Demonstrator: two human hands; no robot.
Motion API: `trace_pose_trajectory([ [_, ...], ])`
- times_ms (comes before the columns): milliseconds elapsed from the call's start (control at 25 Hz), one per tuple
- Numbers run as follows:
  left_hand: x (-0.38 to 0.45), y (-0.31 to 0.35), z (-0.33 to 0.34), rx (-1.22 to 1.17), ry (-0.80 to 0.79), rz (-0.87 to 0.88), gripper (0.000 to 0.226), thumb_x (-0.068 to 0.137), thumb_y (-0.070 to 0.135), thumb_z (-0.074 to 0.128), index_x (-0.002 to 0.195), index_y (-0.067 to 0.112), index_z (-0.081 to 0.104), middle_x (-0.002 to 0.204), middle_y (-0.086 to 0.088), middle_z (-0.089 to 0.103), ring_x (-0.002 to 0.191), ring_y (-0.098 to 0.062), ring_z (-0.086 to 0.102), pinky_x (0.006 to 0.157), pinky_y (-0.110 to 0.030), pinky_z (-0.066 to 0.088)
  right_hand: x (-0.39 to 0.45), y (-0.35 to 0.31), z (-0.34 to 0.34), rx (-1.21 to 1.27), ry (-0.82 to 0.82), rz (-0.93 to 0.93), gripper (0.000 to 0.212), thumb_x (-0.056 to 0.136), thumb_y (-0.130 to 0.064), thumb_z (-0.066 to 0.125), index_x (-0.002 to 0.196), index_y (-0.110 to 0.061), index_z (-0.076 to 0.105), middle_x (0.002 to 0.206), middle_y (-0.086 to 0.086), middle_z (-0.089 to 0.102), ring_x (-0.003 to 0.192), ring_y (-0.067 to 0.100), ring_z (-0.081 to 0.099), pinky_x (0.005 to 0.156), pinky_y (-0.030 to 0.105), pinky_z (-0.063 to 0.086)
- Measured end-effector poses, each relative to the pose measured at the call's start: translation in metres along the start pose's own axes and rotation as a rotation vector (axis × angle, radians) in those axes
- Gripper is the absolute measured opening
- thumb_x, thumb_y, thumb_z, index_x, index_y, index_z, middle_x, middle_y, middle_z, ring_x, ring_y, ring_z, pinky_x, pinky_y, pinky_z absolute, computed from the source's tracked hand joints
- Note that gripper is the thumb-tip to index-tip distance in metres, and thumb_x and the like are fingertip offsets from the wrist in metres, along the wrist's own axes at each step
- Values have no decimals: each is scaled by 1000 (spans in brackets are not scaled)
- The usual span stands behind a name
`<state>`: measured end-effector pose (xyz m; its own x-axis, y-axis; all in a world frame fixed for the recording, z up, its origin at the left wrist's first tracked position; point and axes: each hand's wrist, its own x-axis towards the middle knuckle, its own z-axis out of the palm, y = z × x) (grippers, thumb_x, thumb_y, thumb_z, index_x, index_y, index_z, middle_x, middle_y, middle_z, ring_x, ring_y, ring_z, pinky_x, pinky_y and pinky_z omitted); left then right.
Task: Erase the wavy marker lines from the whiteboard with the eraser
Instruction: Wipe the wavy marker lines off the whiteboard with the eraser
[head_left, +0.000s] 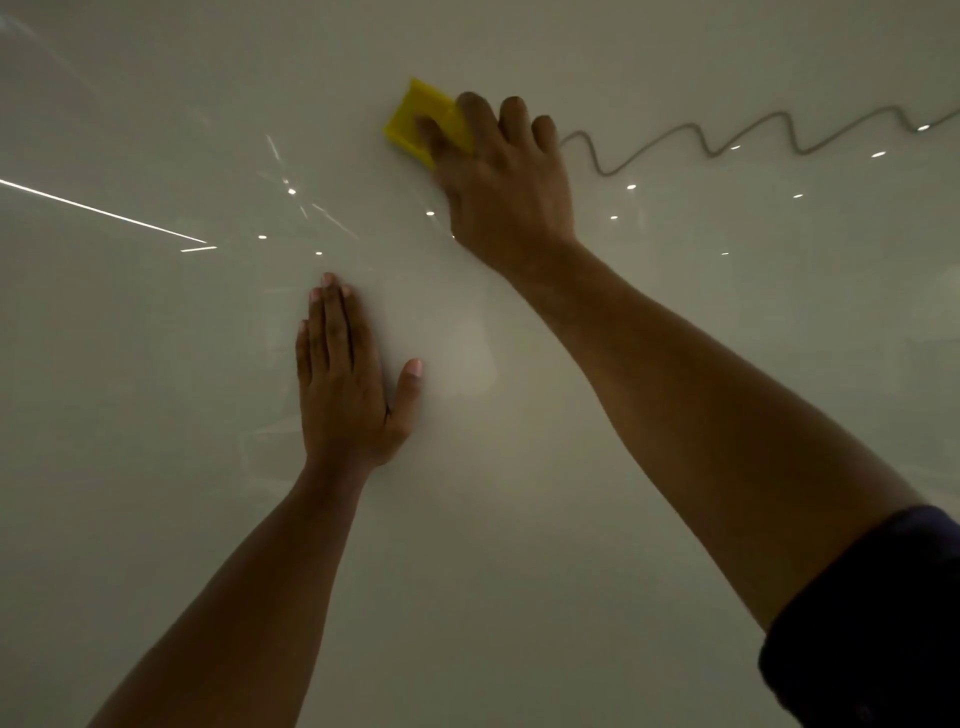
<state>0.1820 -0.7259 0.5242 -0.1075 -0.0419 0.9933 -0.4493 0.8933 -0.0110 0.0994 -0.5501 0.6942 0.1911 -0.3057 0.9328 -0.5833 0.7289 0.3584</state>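
Step in hand: wiping. The right hand (498, 171) has the yellow eraser (415, 122) pressed flat against the whiteboard (623, 364), fingers draped over its back, thumb side hidden, so I'd call it a clamp-and-press grip, though how the thumb sits I cannot tell. The eraser sits upper centre of the board, tilted, just left of the hand.

The wavy marker line (753, 140) starts right beside the right hand's little finger and runs off to the right edge of view. It's one grey squiggle, several humps, all intact. Board to the left of the eraser looks bare of ink, only ceiling-light glare and a bright streak (104, 210); the lighting is dim, so faint residue there could be missed.

The left hand (345, 384) lies flat on the board lower down, fingers together, thumb out, holding nothing. Probably bracing.

Progress judgement: the visible part of the line is untouched; the bulk of the erasing remains.

Next move calls for:
- sweep the eraser rightward along the squiggle
- cover the full height of the humps, since peaks and troughs span more than one narrow pass may catch
- keep the pad flat, firm pressure
- the line runs out of frame, so expect a reach or a step to the right
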Motion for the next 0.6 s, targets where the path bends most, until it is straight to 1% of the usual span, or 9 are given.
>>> trace_pose_trajectory([
  [120, 4, 5, 0, 24, 8, -30, 88, 102, 56, 30, 165, -3, 13, 174, -23, 9, 162, -37, 10, 132, -51, 11, -29, 21, 10, -2, 49, -386, 44, 108, -34, 38, 152, -35, 45, 155, 12, 47, 122, 40, 54, 94, 46, 43],
  [160, 6, 7, 1, 31, 15, -35, 87, 102, 54, 29, 165, -4, 13, 174, -23, 9, 162, -37, 10, 132, -51, 11, -30, 36, 11, 0, 60, -378, 42, 108, -36, 39, 149, -35, 48, 154, 11, 50, 119, 40, 56, 92, 45, 44],
  [280, 15, 18, 2, 23, 43, -66, 81, 104, 46, 28, 164, -6, 13, 173, -25, 9, 162, -39, 9, 132, -51, 12, -23, 56, 5, 53, 112, 47, 41, 107, -34, 39, 143, -34, 56, 149, 12, 53, 116, 41, 56, 89, 44, 40],
  [320, 20, 23, 3, 16, 54, -77, 79, 104, 43, 28, 164, -6, 14, 173, -25, 10, 162, -38, 10, 132, -50, 12, -22, 53, 7, 47, 109, -12, 40, 106, -33, 39, 142, -33, 57, 149, 13, 53, 115, 42, 55, 89, 45, 41],
  [400, 35, 35, 4, 0, 67, -65, 77, 105, 41, 27, 164, -6, 15, 173, -25, 11, 162, -38, 10, 132, -49, 13, -28, 61, 8, 8, 91, -346, 38, 108, -34, 39, 142, -33, 56, 148, 14, 53, 113, 42, 56, 88, 47, 44],
  [440, 42, 41, 4, -7, 69, -52, 76, 105, 41, 26, 164, -6, 15, 173, -25, 12, 162, -38, 11, 132, -48, 13, -27, 73, 7, -4, 89, -392, 38, 108, -35, 39, 142, -33, 56, 147, 14, 54, 112, 42, 57, 87, 47, 44],
  [480, 50, 47, 5, -13, 71, -45, 76, 105, 41, 26, 164, -6, 15, 173, -25, 12, 162, -38, 11, 132, -48, 13, -25, 84, 4, 1, 86, -287, 39, 108, -36, 38, 143, -32, 56, 146, 14, 54, 112, 42, 57, 87, 47, 44],
  [560, 60, 59, 7, -20, 81, -52, 75, 105, 39, 28, 164, -6, 16, 173, -24, 13, 162, -38, 12, 132, -48, 13, -29, 91, 2, 33, 128, 55, 41, 108, -38, 36, 144, -33, 55, 147, 13, 53, 115, 43, 55, 88, 47, 41],
  [600, 64, 65, 8, -17, 90, -63, 75, 106, 38, 30, 164, -6, 16, 173, -25, 13, 162, -38, 12, 132, -48, 13, -34, 88, 4, 25, 132, 57, 41, 108, -38, 36, 143, -33, 56, 147, 12, 53, 115, 43, 55, 88, 47, 40],
])
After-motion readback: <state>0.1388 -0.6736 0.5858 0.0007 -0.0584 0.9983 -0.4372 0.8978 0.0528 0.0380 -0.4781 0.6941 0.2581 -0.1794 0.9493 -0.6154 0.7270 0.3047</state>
